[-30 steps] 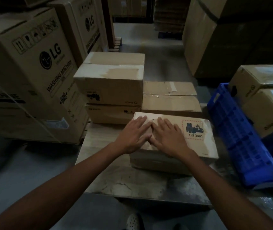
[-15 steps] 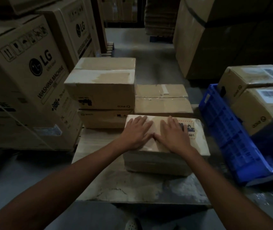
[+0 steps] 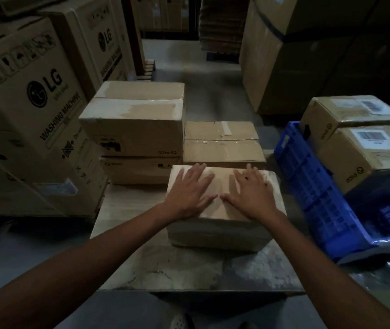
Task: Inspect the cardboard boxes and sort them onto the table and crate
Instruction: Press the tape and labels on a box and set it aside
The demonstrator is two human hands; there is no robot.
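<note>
my left hand (image 3: 190, 193) + right hand (image 3: 252, 194) flat, fingers spread, gripping nothing | box (image 3: 222, 230) directly beneath, long axis left-right | table (image 3: 141, 264) right edge

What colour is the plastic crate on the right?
The plastic lattice crate is blue; head view.

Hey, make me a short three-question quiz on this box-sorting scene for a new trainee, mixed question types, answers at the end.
1. True or false: the left hand and the right hand both lie flat on top of the nearest box.
2. How many boxes are visible at the blue crate? A one, B two, C five.
3. Fill in: the nearest box stands on the ____.

Key
1. True.
2. B: the front crate box and the rear crate box.
3. table
</note>
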